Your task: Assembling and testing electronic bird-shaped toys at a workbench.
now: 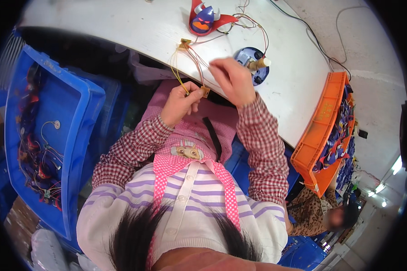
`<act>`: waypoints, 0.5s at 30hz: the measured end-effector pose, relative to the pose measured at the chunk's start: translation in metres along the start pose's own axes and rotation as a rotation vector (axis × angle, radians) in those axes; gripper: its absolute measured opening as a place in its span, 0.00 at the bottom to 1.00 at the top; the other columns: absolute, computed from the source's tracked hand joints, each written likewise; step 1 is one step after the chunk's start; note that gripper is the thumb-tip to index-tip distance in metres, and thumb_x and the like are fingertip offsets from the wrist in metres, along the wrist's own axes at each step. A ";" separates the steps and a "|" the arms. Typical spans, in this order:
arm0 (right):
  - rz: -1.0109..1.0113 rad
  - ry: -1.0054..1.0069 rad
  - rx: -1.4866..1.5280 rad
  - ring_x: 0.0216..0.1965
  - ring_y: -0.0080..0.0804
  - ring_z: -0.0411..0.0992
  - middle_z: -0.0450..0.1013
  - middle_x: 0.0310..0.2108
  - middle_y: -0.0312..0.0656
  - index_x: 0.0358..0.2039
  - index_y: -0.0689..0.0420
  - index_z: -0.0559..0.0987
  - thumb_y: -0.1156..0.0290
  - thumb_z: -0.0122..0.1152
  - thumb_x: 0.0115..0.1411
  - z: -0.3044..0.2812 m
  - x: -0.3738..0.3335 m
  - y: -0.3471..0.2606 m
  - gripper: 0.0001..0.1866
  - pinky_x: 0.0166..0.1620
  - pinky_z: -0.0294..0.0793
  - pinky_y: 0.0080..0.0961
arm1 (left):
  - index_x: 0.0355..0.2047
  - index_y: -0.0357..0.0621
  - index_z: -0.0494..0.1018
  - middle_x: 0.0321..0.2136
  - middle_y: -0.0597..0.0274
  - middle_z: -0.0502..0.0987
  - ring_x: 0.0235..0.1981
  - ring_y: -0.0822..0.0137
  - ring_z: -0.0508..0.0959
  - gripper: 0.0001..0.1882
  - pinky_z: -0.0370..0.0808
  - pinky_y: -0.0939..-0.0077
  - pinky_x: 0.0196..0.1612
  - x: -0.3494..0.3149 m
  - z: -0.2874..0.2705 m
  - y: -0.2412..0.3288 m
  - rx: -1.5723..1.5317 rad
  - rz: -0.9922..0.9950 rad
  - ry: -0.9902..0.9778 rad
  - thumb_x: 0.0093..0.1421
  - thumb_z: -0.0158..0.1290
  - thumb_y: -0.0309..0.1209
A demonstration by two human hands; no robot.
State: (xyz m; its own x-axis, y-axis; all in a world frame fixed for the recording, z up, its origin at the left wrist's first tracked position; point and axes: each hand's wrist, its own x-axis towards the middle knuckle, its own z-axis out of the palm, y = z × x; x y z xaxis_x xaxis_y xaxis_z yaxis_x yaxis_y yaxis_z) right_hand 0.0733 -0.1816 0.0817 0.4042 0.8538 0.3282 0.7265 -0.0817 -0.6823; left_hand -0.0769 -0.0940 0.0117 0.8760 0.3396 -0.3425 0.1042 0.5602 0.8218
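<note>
Here's the white bench (296, 90), and sitting upright near its far side is the purple toy head (202, 20) with its red collar. Thin wires (261, 28) loop across the surface to the right of the toy head. Over there, also right of the toy head but closer to the person, lies a round blue part (245, 56). And nearer the person, slightly left of that toy head, a small circuit board (184, 44) rests close to the edge.

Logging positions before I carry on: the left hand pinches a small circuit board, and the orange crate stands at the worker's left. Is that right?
Not quite: the head view shows the orange crate at the worker's right. The left hand does pinch a small circuit board.
</note>
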 end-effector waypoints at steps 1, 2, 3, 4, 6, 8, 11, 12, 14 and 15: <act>0.029 0.009 -0.012 0.23 0.24 0.66 0.70 0.28 0.39 0.36 0.62 0.76 0.78 0.59 0.53 -0.002 -0.015 -0.005 0.09 0.27 0.66 0.16 | 0.27 0.42 0.70 0.16 0.68 0.70 0.12 0.81 0.67 0.07 0.58 0.93 0.13 0.000 0.002 0.001 0.001 -0.003 -0.007 0.59 0.52 0.31; 0.058 0.017 -0.024 0.23 0.25 0.66 0.70 0.29 0.39 0.37 0.62 0.75 0.79 0.59 0.53 -0.003 -0.029 -0.008 0.09 0.27 0.66 0.17 | 0.27 0.42 0.70 0.16 0.68 0.70 0.12 0.81 0.67 0.07 0.58 0.92 0.13 0.000 0.004 0.002 -0.008 -0.005 0.004 0.59 0.52 0.31; 0.062 0.023 -0.025 0.23 0.25 0.66 0.70 0.29 0.39 0.37 0.62 0.75 0.79 0.59 0.53 -0.003 -0.039 -0.012 0.09 0.27 0.66 0.17 | 0.27 0.42 0.70 0.16 0.68 0.70 0.12 0.80 0.67 0.07 0.58 0.92 0.13 -0.001 0.006 0.003 -0.015 -0.008 0.015 0.59 0.52 0.31; 0.086 0.032 -0.021 0.23 0.27 0.66 0.70 0.29 0.40 0.36 0.62 0.75 0.80 0.58 0.52 -0.001 -0.047 -0.016 0.09 0.27 0.66 0.17 | 0.27 0.42 0.70 0.16 0.68 0.70 0.12 0.80 0.67 0.07 0.58 0.92 0.13 -0.002 0.008 0.005 -0.022 -0.008 0.020 0.59 0.52 0.31; 0.108 0.054 -0.026 0.23 0.28 0.66 0.70 0.29 0.40 0.35 0.62 0.75 0.81 0.58 0.51 0.005 -0.058 -0.019 0.09 0.27 0.66 0.18 | 0.26 0.42 0.70 0.16 0.68 0.70 0.12 0.80 0.67 0.07 0.58 0.92 0.12 -0.002 0.011 0.007 -0.023 -0.004 0.010 0.59 0.51 0.32; 0.088 0.108 -0.042 0.23 0.29 0.66 0.70 0.28 0.41 0.35 0.62 0.75 0.82 0.58 0.50 0.016 -0.063 -0.018 0.10 0.27 0.66 0.18 | 0.27 0.42 0.70 0.17 0.68 0.70 0.12 0.80 0.66 0.07 0.58 0.92 0.12 -0.002 0.012 0.005 -0.032 -0.019 0.017 0.60 0.51 0.31; 0.040 0.163 -0.054 0.23 0.30 0.66 0.70 0.28 0.41 0.34 0.62 0.75 0.83 0.58 0.49 0.022 -0.068 -0.013 0.10 0.26 0.67 0.19 | 0.27 0.42 0.70 0.17 0.67 0.70 0.11 0.80 0.66 0.06 0.57 0.93 0.12 -0.002 0.016 0.005 -0.035 -0.008 0.033 0.60 0.50 0.30; 0.037 0.182 -0.049 0.23 0.30 0.66 0.70 0.28 0.41 0.34 0.62 0.75 0.83 0.58 0.49 0.023 -0.070 -0.012 0.10 0.26 0.67 0.19 | 0.27 0.42 0.70 0.17 0.67 0.70 0.11 0.80 0.66 0.07 0.57 0.93 0.12 -0.003 0.017 0.006 -0.028 -0.013 0.032 0.60 0.50 0.30; 0.030 0.222 -0.028 0.23 0.31 0.67 0.70 0.28 0.41 0.34 0.62 0.75 0.84 0.58 0.49 0.027 -0.072 -0.010 0.10 0.26 0.67 0.19 | 0.27 0.43 0.70 0.17 0.67 0.70 0.11 0.80 0.66 0.07 0.57 0.93 0.12 -0.005 0.018 0.008 -0.006 -0.025 0.037 0.60 0.50 0.30; 0.027 0.241 -0.017 0.23 0.31 0.67 0.70 0.28 0.41 0.34 0.62 0.75 0.84 0.58 0.49 0.029 -0.071 -0.009 0.10 0.26 0.67 0.19 | 0.27 0.43 0.69 0.17 0.67 0.70 0.11 0.80 0.66 0.07 0.57 0.93 0.12 -0.004 0.018 0.009 0.004 -0.031 0.041 0.60 0.50 0.30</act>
State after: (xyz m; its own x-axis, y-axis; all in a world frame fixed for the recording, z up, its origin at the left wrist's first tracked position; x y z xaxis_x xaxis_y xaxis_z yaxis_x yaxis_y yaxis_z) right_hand 0.0220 -0.2269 0.0452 0.5429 0.7040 0.4580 0.7222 -0.1129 -0.6824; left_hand -0.0711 -0.1041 0.0292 0.8522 0.3530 -0.3861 0.1329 0.5677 0.8125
